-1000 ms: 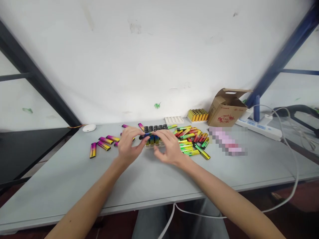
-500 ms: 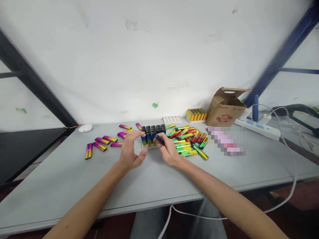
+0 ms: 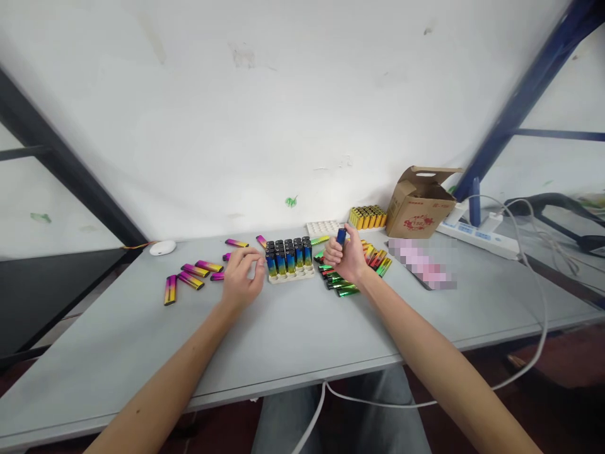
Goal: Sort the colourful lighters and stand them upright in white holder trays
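Observation:
My right hand (image 3: 347, 255) is raised over the right-hand pile, its fingers wrapped round a blue lighter (image 3: 341, 236). The lighter's upper end shows near the thumb; the fist hides the rest. My left hand (image 3: 243, 277) hovers just left of the white tray (image 3: 292, 276), loosely curled with nothing visible in it. Blue-to-yellow lighters (image 3: 290, 258) with black tops stand upright in rows in that tray, its front row of slots bare. Purple-and-yellow lighters (image 3: 193, 270) lie scattered left of my left hand. Beneath my right hand lie green, red and gold lighters (image 3: 347, 290).
At the wall stand a slotted white tray (image 3: 322, 227), a tray of upright yellow lighters (image 3: 367, 217) and an open cardboard box (image 3: 418, 208). A power strip (image 3: 486, 239) with cables lies at the right. A white rounded case (image 3: 162, 248) sits at the back left.
My right hand has moved right, away from the tray, and turned upward with a lighter in its fist. My left hand has curled and lowered slightly. The filled tray's front is now uncovered.

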The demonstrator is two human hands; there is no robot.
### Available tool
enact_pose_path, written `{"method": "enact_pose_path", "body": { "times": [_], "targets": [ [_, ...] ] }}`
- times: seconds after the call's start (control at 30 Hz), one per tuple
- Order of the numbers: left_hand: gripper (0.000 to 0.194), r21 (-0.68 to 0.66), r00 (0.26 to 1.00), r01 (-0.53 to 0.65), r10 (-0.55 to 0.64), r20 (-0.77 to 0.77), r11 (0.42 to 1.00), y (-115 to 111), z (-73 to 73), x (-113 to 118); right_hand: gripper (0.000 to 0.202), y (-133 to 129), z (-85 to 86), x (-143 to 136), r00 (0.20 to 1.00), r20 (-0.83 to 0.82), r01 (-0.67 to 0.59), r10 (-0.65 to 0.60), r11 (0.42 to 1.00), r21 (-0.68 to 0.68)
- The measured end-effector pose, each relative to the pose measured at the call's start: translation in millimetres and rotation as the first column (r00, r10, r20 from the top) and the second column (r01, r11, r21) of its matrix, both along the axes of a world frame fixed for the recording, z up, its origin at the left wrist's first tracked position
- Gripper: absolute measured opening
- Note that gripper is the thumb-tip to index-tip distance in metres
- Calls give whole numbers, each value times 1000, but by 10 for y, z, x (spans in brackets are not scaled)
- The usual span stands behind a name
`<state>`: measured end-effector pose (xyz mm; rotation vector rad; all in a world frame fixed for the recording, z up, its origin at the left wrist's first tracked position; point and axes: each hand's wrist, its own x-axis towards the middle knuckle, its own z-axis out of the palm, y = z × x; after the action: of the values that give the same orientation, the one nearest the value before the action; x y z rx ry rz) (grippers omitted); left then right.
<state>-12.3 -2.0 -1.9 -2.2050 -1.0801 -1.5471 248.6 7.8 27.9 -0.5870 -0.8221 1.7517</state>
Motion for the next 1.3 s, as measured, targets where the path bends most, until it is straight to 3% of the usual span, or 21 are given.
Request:
{"method": "enact_pose_path", "body": {
  "times": [0.17, 0.37, 0.63, 1.3],
  "targets": [
    [12, -89, 993, -115, 118, 30, 989, 97, -27, -89, 49, 35, -51, -38, 998, 63, -23, 26, 999, -43],
    [13, -97, 997, -83, 83, 2, 992, 83, -44, -47, 46, 37, -110, -91, 992, 123, -8, 12, 999, -33],
    [13, -138, 996, -89, 89, -5, 986, 88, -57, -54, 44, 18, -25, -50, 986, 89, 144, -144, 990, -2],
    [11, -277, 994, -94, 75, -80, 956, 160, -128, -82, 42, 16, -112, -116, 974, 221, 41, -45, 999, 19]
  ]
}}
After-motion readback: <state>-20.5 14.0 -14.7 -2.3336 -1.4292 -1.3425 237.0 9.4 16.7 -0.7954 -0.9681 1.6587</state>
